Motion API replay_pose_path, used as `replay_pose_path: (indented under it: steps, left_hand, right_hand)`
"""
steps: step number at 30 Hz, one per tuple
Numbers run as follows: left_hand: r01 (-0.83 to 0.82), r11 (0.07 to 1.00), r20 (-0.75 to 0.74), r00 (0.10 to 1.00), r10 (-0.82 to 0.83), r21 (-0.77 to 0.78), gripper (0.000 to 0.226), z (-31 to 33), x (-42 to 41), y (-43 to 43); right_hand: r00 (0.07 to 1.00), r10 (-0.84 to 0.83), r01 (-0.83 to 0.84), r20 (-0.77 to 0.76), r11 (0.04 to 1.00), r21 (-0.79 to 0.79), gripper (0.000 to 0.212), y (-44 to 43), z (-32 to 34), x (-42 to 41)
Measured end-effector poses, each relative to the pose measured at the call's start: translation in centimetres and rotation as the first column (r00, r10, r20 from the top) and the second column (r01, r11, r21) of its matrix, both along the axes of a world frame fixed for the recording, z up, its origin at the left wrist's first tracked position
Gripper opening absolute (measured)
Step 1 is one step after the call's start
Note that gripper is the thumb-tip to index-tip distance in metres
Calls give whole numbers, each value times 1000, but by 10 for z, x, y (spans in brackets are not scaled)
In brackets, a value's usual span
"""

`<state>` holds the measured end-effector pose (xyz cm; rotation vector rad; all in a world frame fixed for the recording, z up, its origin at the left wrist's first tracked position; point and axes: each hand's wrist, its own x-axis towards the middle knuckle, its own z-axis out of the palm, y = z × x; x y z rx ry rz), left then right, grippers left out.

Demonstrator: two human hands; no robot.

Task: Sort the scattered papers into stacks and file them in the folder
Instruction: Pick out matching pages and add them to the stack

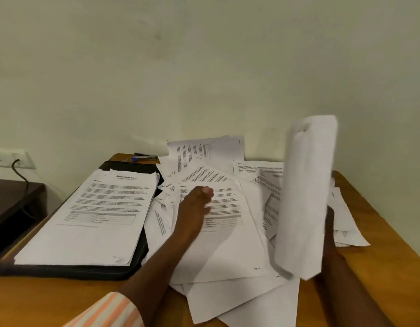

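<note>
Head view, editor: Where are the hands?

Photographer: The left hand (196, 206) rests on a printed sheet (228, 208) atop the scattered papers (239, 296), fingers bent. Whether it pinches the sheet or only presses it, I cannot tell. The right hand (331, 234), mostly hidden, grasps a blurred bundle (305, 197) stood on end, its long axis nearly upright, just right of the pile.

Editor: And the folder?

Photographer: The black folder (69, 271) lies open to the left of both hands, its long axis running away from the person. A squared stack (91, 208) already lies on it. The left hand is the nearer one. To get there, the bundle would have to cross over the pile and the left forearm.

Editor: Any room to work?

Photographer: Bare surface (39, 298) shows in front of the folder and along the right edge. Loose sheets overlap the folder's right border and reach toward the near edge, so a careless sweep could push them off, in my judgement. A stapler (144, 157) sits beyond the folder, by the wall.
</note>
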<state>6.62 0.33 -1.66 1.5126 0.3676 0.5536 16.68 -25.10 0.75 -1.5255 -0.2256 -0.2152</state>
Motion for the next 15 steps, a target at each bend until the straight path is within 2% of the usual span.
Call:
replay_pose_path:
  steps: [1, 2, 4, 6, 8, 11, 13, 15]
  left_hand:
    - [-2, 987, 16, 1000, 5, -160, 48, 2, 1, 6]
    - [-3, 968, 23, 1000, 9, -250, 59, 4, 0, 10]
    - [-13, 944, 35, 999, 26, -330, 65, 8, -3, 16]
    - [-18, 933, 53, 998, 40, -359, 67, 11, -7, 19]
    - [-35, 939, 57, 997, 58, -342, 65, 12, -9, 20]
    - [-75, 941, -10, 997, 76, -330, 54, 4, -8, 26]
    - [-109, 948, -118, 990, 76, -300, 66, -5, -5, 32]
    - [-157, 965, -231, 967, 106, -213, 73, -11, -3, 35]
  right_hand:
    - [997, 76, -75, 15, 996, -39, 18, 4, 0, -6]
    - [989, 133, -122, 69, 981, -153, 15, 8, -2, -9]
    - [954, 170, -23, 246, 861, -508, 13, 13, -7, -6]
    - [921, 205, 44, 331, 790, -611, 10, 13, -10, -1]
    - [915, 258, -15, 311, 791, -611, 5, 10, -11, 2]
    - [943, 295, -172, 156, 831, -530, 9, 6, -13, 5]
    - [935, 355, -332, -14, 858, -392, 14, 6, -12, 5]
    - [880, 452, -475, -148, 847, -240, 14, 5, -7, 1]
